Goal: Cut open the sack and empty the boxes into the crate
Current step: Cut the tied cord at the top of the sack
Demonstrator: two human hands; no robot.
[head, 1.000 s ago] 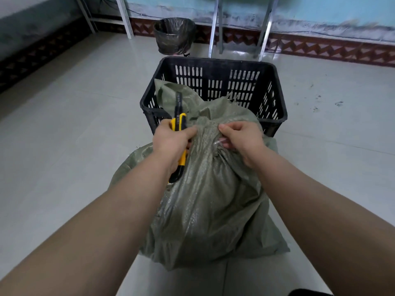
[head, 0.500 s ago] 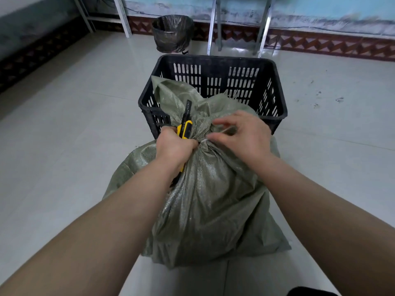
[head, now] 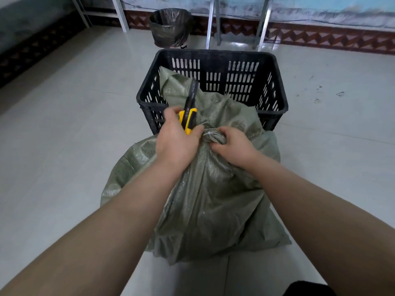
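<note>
The sack [head: 213, 199], woven and grey-green, stood on the floor [head: 64, 146] against the near wall of a black slatted crate [head: 280, 103]. Its loose top flap lay draped over the crate's near rim. The sack was tied shut at a bunched neck [head: 210, 136], and the boxes inside were hidden.

The person's left hand [head: 177, 144] held a yellow and black utility knife [head: 188, 120], with the fingers [head: 171, 112] wrapped round the handle and the tip pointing up and away towards the crate. It could not be told whether the blade was out. The right hand [head: 233, 146] gripped the sack just beside the tie, with its fingers [head: 220, 133] curled tightly into the gathered cloth. The two hands were almost touching.

The likeliest danger was a cut. With the holding fingers so near the tie, a blade that slipped or broke free suddenly from the tough weave could run into them. Cutting deep into the sack rather than at the tie could slice the boxes within. Once the neck was opened, a full sack could slump or tip sideways and spill the boxes onto the floor short of the crate. The flap hanging inside the crate might also snag on the rim when the sack was lifted to pour.
</note>
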